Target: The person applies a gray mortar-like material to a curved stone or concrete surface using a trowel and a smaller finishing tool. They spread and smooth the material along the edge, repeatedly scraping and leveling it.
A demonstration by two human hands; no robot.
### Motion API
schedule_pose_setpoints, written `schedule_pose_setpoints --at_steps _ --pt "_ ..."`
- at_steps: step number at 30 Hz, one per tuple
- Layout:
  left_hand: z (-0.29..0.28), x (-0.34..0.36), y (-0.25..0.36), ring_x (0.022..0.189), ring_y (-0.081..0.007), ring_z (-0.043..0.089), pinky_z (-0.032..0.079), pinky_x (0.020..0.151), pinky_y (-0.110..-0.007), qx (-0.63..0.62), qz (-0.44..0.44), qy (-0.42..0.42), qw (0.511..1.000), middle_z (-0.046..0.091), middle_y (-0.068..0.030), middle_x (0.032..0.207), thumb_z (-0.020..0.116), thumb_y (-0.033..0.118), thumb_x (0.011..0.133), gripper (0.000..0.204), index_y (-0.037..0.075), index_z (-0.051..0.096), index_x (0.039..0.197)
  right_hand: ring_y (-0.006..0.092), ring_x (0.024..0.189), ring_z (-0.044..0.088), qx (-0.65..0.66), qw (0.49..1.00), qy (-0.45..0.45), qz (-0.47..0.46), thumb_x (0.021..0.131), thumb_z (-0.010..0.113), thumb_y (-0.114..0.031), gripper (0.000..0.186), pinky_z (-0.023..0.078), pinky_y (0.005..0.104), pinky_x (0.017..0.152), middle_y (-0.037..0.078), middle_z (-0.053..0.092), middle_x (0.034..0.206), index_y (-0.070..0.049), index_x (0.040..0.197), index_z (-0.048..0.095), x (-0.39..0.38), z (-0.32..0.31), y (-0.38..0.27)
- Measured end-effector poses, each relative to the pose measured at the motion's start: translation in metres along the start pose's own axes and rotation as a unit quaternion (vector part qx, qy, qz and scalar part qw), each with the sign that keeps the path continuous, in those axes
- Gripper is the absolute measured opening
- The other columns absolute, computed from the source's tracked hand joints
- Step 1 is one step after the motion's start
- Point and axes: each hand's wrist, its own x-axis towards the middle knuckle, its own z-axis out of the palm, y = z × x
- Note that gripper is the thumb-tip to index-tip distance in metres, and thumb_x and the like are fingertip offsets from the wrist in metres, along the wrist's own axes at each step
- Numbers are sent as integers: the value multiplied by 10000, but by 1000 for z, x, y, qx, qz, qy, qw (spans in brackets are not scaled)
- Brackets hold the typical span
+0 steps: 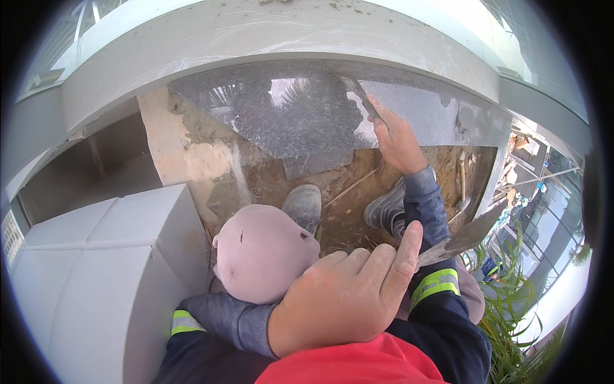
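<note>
My right hand (398,142) reaches forward to a dark grey stone panel (409,109) and is closed on a thin flat tool (371,107), probably a trowel seen nearly edge-on, lying against the panel. Smears and dull grey patches cover parts of the panel; its glossy areas reflect palm leaves. Close to my body, my left hand (348,291) is wrapped round the hidden handle of a pointed trowel (465,238). Its index finger stretches out, and the grey-smeared blade points right, over my right forearm. Dust whitens both hands.
A pale tiled block (96,256) stands close on the left. Above the panel runs a light curved ledge (275,35). My shoes (302,206) rest on brown soil with a thin stick (352,187) and a wooden-handled tool (462,179). Green plants (511,294) grow at right.
</note>
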Motion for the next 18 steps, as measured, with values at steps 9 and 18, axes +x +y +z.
schedule_pose_setpoints --at_steps 9,18 --pt "-2 -1 -3 524 -91 518 407 448 -248 11 -47 3 999 493 5 699 735 188 824 591 -22 602 1359 80 648 579 372 900 -47 220 1059 571 -270 451 416 206 465 139 742 1029 65 1361 576 14 -17 70" --pt "-2 0 -4 556 -104 517 446 484 -256 -4 -40 -22 999 457 7 699 624 122 869 537 -64 578 1370 69 548 530 202 961 -153 113 1035 601 -312 435 399 229 460 118 752 907 43 1277 666 87 -11 17"
